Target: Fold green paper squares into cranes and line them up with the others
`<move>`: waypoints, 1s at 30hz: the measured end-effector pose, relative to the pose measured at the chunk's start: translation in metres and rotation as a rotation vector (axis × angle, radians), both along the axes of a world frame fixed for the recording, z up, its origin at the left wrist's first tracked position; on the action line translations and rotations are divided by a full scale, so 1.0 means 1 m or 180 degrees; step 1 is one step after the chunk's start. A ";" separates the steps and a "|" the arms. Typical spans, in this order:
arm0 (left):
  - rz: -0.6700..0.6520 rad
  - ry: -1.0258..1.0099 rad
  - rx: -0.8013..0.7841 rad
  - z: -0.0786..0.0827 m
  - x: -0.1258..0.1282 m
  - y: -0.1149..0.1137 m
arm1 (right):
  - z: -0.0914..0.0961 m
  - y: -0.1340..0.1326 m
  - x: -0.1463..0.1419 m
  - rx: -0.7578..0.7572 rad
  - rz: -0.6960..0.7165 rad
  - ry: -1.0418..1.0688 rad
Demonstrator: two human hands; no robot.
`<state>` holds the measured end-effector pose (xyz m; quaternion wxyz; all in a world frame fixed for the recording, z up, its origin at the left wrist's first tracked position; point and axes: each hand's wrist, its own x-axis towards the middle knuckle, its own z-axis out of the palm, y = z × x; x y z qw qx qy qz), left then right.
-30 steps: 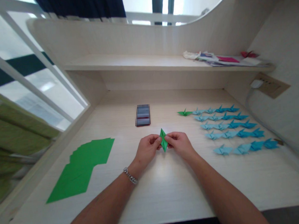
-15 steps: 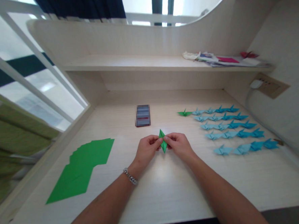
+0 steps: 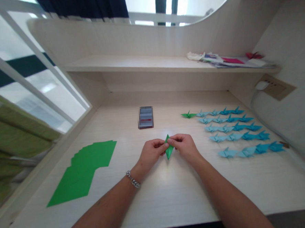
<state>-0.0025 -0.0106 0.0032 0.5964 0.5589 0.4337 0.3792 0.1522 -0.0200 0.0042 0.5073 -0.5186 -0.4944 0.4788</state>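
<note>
Between my two hands is a piece of green origami paper [image 3: 169,152], folded into a narrow diamond with pointed ends. My left hand [image 3: 152,152] pinches its left side, thumb on top. The thumb and fingers of my right hand [image 3: 184,145] grip it nearer the upper point. Parts of both hands' fingers are hidden behind the paper. A finished green paper crane [image 3: 188,115] stands beyond my right hand, at the left end of the farthest row of blue paper cranes [image 3: 233,136].
Fanned green paper sheets [image 3: 86,169] lie on the desk at left. A phone-like object with a blurred face [image 3: 146,118] lies ahead of my hands. Papers [image 3: 232,61] rest on the shelf [image 3: 139,62]. A cable [image 3: 261,121] runs down from the wall socket at right.
The folded green paper has tilted and shifted slightly right and toward me. My right hand's grip has moved up toward its far point; my left thumb has moved a little right.
</note>
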 end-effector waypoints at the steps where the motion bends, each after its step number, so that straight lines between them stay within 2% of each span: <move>1: 0.0003 0.0018 0.0019 0.000 0.000 0.000 | 0.000 0.000 0.000 -0.0036 0.0010 0.0018; 19: -0.0045 0.0164 -0.0006 -0.002 -0.002 0.001 | -0.004 0.001 -0.001 -0.0058 0.0089 0.0025; 26: -0.0174 0.0024 -0.0311 -0.001 -0.001 -0.001 | -0.002 0.000 0.001 0.0013 0.0092 -0.0025; 30: -0.0176 -0.0003 -0.0309 -0.002 -0.002 -0.001 | -0.004 0.001 0.002 -0.0102 0.0080 0.0069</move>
